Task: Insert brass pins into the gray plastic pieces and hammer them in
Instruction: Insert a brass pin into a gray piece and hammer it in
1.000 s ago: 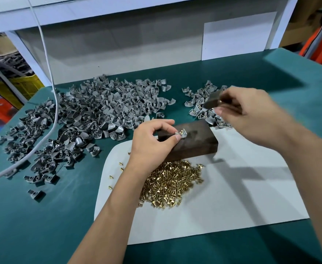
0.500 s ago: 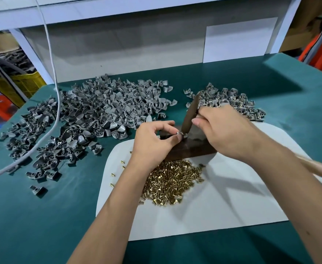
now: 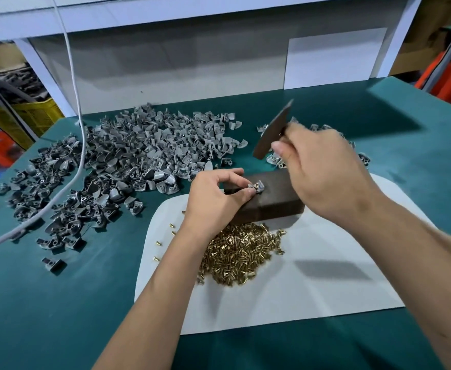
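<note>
Since half a second ago the dark metal hammer head has lifted off the small gray plastic piece (brass pin seated), pinched by the left hand fingertips on the dark rectangular block. Nearer, beneath that wrist, glinting loose brass pins heap on smooth white paper; beyond the fingers the right hand grips the hammer, blurred, before matte gray pieces.
</note>
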